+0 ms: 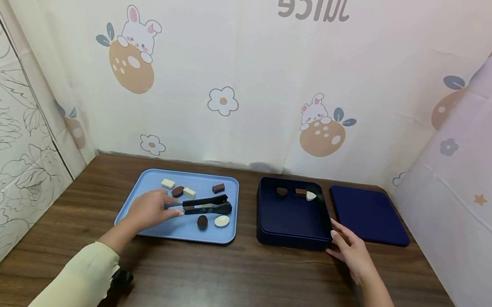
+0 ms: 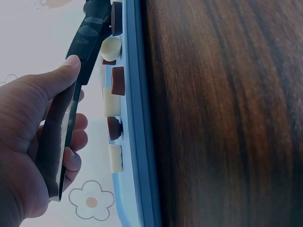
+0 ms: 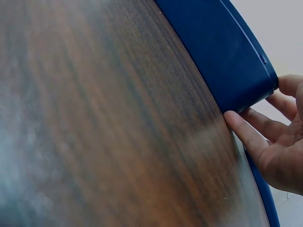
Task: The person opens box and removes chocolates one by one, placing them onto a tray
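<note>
My left hand (image 1: 150,211) grips black tongs (image 1: 203,201) above the light blue tray (image 1: 155,230); in the left wrist view the thumb presses along one arm of the tongs (image 2: 57,124). Their tips reach over the tray's right half, arms slightly apart, around a pale piece. Several chocolates lie on the tray, among them a white oval one (image 1: 222,220), a dark round one (image 1: 202,223) and a brown block (image 1: 218,188). With extended fingers, my right hand (image 1: 354,253) touches the near right corner of a navy box (image 1: 292,241), also seen in the right wrist view.
Inside the box, along its back, sit a dark chocolate (image 1: 281,191), a brown block (image 1: 300,192) and a white piece (image 1: 311,196). A flat navy lid (image 1: 369,216) lies right of the box. Printed curtains (image 1: 257,62) rise behind the wooden table (image 1: 229,289).
</note>
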{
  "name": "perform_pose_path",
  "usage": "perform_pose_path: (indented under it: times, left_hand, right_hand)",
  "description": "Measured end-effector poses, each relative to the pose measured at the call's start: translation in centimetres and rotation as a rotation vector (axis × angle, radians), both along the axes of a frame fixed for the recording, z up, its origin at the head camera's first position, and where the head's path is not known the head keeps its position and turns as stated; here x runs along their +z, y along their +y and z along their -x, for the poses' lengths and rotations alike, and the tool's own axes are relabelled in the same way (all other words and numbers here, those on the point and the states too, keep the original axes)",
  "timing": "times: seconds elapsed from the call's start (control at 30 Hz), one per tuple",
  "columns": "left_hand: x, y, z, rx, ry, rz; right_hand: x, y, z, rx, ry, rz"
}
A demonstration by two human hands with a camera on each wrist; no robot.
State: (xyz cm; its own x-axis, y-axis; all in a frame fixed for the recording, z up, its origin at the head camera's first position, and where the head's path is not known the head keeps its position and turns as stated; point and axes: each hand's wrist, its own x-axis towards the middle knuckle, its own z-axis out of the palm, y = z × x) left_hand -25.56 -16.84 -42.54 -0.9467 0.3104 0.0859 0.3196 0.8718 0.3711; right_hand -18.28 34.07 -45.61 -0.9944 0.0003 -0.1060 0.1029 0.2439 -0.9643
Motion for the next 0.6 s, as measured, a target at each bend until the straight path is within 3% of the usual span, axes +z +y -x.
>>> perform_pose_path:
  times: [0.2, 0.6]
  left_hand:
    - [0.17, -0.04, 0.19, 0.04, -0.055, -0.029]
    - [0.74, 0.08, 0.05, 0.046, -0.051, -0.111]
  right_hand:
    - [0.0, -0.02, 0.01, 0.003, 0.003, 0.012]
    - [-0.11, 0.08, -0.01, 0.002, -0.004, -0.002]
